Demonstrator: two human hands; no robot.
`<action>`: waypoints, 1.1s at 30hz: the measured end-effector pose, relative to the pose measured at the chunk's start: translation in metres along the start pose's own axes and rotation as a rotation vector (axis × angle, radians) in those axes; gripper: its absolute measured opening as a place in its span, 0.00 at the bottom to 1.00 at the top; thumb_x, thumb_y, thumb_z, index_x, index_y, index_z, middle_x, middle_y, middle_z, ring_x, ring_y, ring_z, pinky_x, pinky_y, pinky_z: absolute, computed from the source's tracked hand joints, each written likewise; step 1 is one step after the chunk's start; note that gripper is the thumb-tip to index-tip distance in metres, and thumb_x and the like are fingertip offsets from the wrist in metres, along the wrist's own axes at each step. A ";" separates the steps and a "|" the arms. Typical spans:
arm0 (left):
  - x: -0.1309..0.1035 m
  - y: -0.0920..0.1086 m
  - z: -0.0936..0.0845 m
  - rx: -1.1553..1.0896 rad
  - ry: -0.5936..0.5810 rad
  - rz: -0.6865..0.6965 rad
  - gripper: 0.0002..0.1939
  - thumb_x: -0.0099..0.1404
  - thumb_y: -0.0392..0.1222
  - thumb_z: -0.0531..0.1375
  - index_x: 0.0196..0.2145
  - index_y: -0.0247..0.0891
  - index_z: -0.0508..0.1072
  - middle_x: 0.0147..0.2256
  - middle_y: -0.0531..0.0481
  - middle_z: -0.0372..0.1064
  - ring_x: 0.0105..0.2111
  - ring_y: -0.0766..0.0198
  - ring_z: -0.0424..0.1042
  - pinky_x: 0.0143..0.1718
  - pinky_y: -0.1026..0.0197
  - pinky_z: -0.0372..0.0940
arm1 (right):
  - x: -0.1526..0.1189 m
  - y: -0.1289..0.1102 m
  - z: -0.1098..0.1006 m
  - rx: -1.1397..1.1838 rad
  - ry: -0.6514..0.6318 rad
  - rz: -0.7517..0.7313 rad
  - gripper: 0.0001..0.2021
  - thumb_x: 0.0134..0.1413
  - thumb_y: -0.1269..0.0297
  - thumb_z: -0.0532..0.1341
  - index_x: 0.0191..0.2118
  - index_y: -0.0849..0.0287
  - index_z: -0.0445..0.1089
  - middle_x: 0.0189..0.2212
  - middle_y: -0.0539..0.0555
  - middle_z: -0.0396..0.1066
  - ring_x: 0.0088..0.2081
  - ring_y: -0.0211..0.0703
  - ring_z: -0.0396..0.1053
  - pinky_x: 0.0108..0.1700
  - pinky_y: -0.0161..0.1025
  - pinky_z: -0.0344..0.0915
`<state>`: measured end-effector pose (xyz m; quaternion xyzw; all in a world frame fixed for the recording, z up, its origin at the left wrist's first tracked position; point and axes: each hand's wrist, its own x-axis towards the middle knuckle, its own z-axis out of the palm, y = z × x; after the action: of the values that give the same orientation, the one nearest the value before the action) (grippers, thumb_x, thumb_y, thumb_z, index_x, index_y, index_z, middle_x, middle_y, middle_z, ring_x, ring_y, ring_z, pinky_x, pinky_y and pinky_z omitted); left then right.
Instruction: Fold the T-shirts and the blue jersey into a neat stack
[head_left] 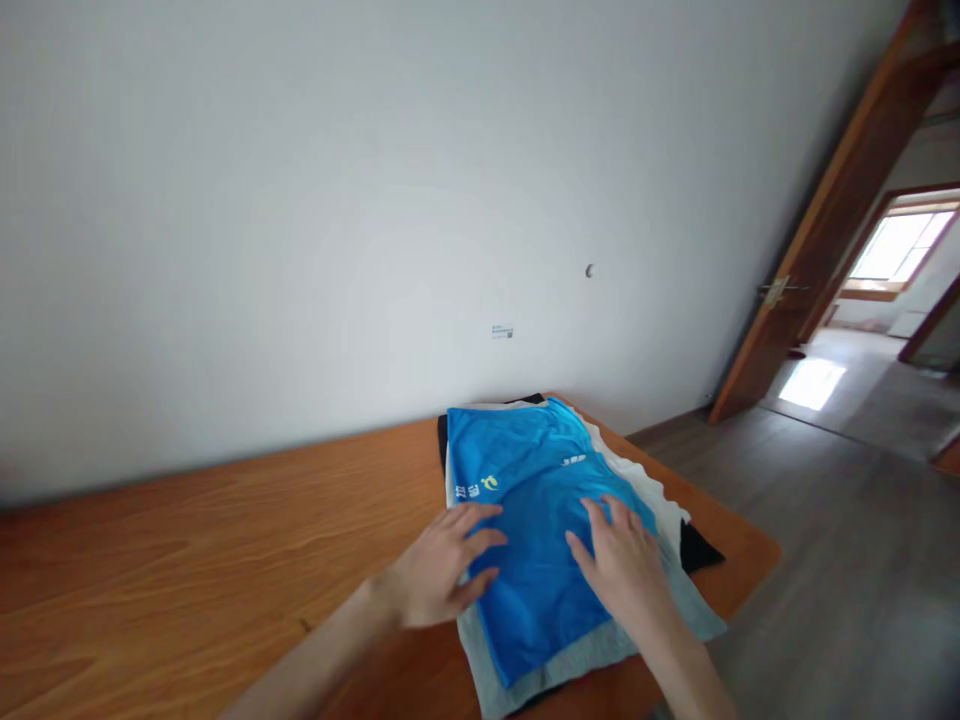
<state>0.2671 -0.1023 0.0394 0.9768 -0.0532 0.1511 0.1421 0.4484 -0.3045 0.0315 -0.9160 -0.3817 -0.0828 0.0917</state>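
A blue shirt [532, 580] with white lettering and a small yellow mark lies spread on top of a stack of clothes. Beneath it show the edges of a grey garment [697, 605], a white garment [637, 480] and a black one [699, 548]. My left hand [446, 565] is over the shirt's left edge, fingers apart and holding nothing. Over the right part of the shirt is my right hand [622, 550], its fingers spread and nothing in them. Whether either hand presses on the cloth I cannot tell.
The clothes lie at the right end of a brown wooden table [225, 540], against a white wall [300, 220] with a small label [502, 331]. Beyond the table's right edge are a grey floor [817, 560] and an open wooden door [817, 230].
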 end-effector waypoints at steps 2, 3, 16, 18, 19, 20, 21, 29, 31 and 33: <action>-0.046 0.000 0.014 -0.036 0.010 -0.063 0.17 0.69 0.40 0.57 0.55 0.47 0.70 0.61 0.44 0.66 0.58 0.52 0.69 0.60 0.48 0.66 | -0.010 -0.019 -0.005 0.179 -0.124 -0.267 0.21 0.62 0.55 0.61 0.58 0.56 0.70 0.56 0.63 0.68 0.56 0.58 0.68 0.56 0.51 0.65; -0.067 -0.003 0.018 -0.041 0.018 -0.107 0.16 0.70 0.39 0.56 0.54 0.47 0.71 0.59 0.45 0.68 0.57 0.54 0.70 0.59 0.50 0.67 | -0.016 -0.028 -0.007 0.239 -0.197 -0.374 0.21 0.58 0.54 0.65 0.56 0.53 0.72 0.54 0.59 0.70 0.54 0.56 0.69 0.56 0.49 0.64; -0.232 -0.088 -0.016 0.352 0.343 -0.499 0.15 0.71 0.50 0.54 0.45 0.46 0.78 0.50 0.45 0.77 0.49 0.53 0.77 0.51 0.52 0.74 | -0.030 -0.070 -0.011 0.291 -0.438 -0.466 0.08 0.62 0.65 0.61 0.33 0.56 0.77 0.34 0.52 0.78 0.40 0.46 0.76 0.42 0.36 0.63; -0.252 -0.092 -0.014 0.379 0.325 -0.585 0.15 0.71 0.51 0.55 0.46 0.48 0.79 0.52 0.47 0.76 0.51 0.52 0.76 0.53 0.49 0.73 | -0.025 -0.088 -0.009 0.320 -0.393 -0.466 0.09 0.62 0.61 0.61 0.34 0.55 0.77 0.35 0.53 0.78 0.41 0.48 0.76 0.44 0.38 0.64; -0.261 -0.093 -0.013 0.384 0.319 -0.626 0.15 0.71 0.51 0.55 0.46 0.48 0.79 0.54 0.47 0.75 0.52 0.51 0.76 0.54 0.48 0.72 | -0.023 -0.101 -0.005 0.335 -0.363 -0.478 0.10 0.63 0.60 0.59 0.36 0.56 0.77 0.37 0.54 0.78 0.43 0.48 0.76 0.46 0.39 0.65; -0.268 -0.093 -0.012 0.385 0.318 -0.666 0.15 0.71 0.52 0.55 0.48 0.48 0.78 0.56 0.48 0.74 0.54 0.51 0.75 0.56 0.47 0.71 | -0.020 -0.115 0.000 0.348 -0.337 -0.497 0.10 0.64 0.60 0.58 0.39 0.56 0.76 0.40 0.56 0.78 0.45 0.49 0.75 0.48 0.40 0.66; -0.273 -0.093 -0.011 0.386 0.324 -0.705 0.16 0.71 0.52 0.55 0.49 0.48 0.78 0.58 0.47 0.72 0.55 0.51 0.74 0.57 0.46 0.70 | -0.017 -0.130 0.007 0.360 -0.316 -0.522 0.11 0.65 0.61 0.57 0.43 0.57 0.76 0.44 0.57 0.77 0.47 0.50 0.75 0.50 0.42 0.66; -0.280 -0.089 -0.003 0.408 0.316 -0.879 0.28 0.74 0.53 0.51 0.66 0.40 0.65 0.68 0.39 0.56 0.67 0.47 0.59 0.65 0.43 0.60 | -0.003 -0.249 0.077 0.369 -0.330 -0.667 0.33 0.67 0.48 0.52 0.69 0.64 0.58 0.72 0.66 0.47 0.72 0.62 0.45 0.70 0.61 0.47; -0.280 -0.088 0.000 0.400 0.259 -0.904 0.28 0.74 0.55 0.51 0.66 0.43 0.65 0.68 0.40 0.57 0.67 0.46 0.58 0.66 0.41 0.58 | -0.003 -0.263 0.091 0.360 -0.293 -0.652 0.33 0.69 0.47 0.49 0.69 0.64 0.58 0.72 0.66 0.47 0.72 0.60 0.44 0.71 0.62 0.43; -0.281 -0.088 0.001 0.395 0.199 -0.915 0.28 0.74 0.57 0.50 0.65 0.44 0.67 0.67 0.40 0.58 0.67 0.44 0.58 0.66 0.39 0.57 | -0.005 -0.269 0.103 0.351 -0.270 -0.650 0.31 0.69 0.48 0.47 0.68 0.64 0.61 0.71 0.65 0.50 0.72 0.59 0.45 0.71 0.61 0.42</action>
<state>0.0140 -0.0019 -0.0720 0.8890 0.4237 0.1730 0.0109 0.2611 -0.0985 -0.0409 -0.7205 -0.6688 0.0801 0.1648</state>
